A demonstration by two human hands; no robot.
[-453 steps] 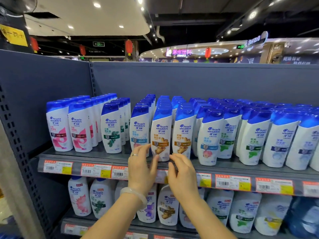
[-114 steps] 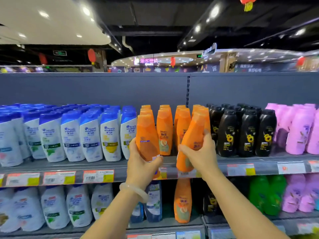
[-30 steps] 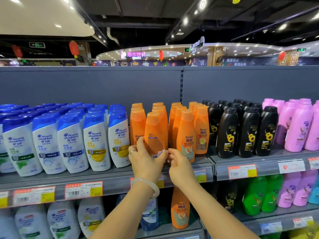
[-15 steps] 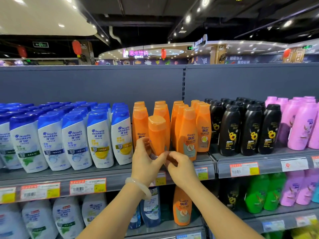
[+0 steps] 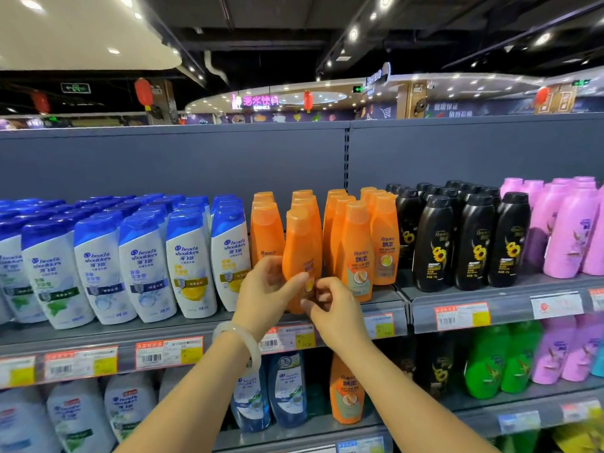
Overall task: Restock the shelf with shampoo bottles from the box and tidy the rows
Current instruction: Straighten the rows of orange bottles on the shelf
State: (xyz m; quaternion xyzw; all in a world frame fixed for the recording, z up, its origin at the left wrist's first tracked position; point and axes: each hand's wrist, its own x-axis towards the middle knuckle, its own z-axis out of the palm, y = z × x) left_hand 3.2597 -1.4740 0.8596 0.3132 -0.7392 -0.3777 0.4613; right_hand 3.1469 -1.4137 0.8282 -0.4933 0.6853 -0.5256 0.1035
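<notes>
Grey shelf [image 5: 327,317]: runs across the middle of the frame; blue-capped white bottles [image 5: 191,266] at left, orange rows in the centre, black bottles [image 5: 434,243] and pink bottles [image 5: 568,233] to the right.
Orange bottle [image 5: 302,253]: centre frame, front of its row, plain back outward while its neighbour [image 5: 358,253] shows the label; a moment ago it showed its side, so it is mid-turn.
Left hand [image 5: 266,294]: fingers curled round the bottle's lower left side.
Right hand [image 5: 333,308]: fingers pinch the lower right edge.
Meaning: facing probably unfinished; box not in view.
</notes>
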